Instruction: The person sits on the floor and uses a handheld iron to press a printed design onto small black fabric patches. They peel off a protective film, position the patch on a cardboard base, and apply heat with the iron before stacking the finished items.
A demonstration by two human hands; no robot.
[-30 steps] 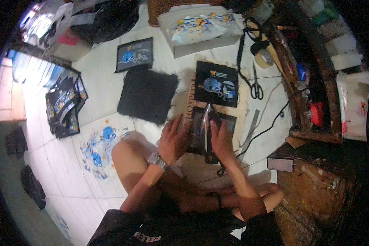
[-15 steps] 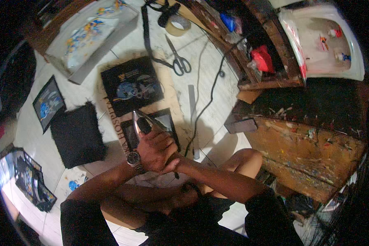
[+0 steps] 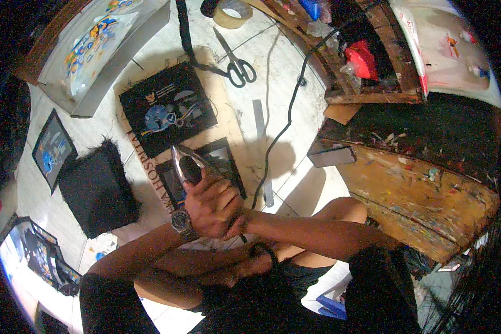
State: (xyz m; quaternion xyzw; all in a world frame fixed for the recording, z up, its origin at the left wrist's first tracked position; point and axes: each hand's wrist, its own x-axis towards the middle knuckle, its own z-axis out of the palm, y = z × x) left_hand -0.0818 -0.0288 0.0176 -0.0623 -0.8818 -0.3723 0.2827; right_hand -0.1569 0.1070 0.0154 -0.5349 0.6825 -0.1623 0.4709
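Note:
On the floor before me, both hands are stacked and closed over the dark handle of a silver clothes iron (image 3: 180, 162). My left hand (image 3: 199, 218), with a watch at its wrist, and my right hand (image 3: 232, 221) overlap, so some fingers are hidden. Under the iron lies a dark square patch with grey panels (image 3: 224, 160), partly covered by it. Just beyond, a black square cloth piece with a blue and grey print (image 3: 170, 114) lies flat. Both rest on a beige sheet with large lettering (image 3: 228, 125).
Black-handled scissors (image 3: 236, 64), a tape roll (image 3: 232, 15) and a metal ruler (image 3: 260, 145) lie ahead. A black cord (image 3: 286, 125) runs past the ruler. At left are a black fabric piece (image 3: 97, 189) and a printed patch (image 3: 53, 150); a phone (image 3: 333, 156) rests by the stained wooden bench (image 3: 412, 192).
The whole view has shifted slightly, with the far items now higher in it. Both hands stay closed over the iron, which sits on the same dark patch.

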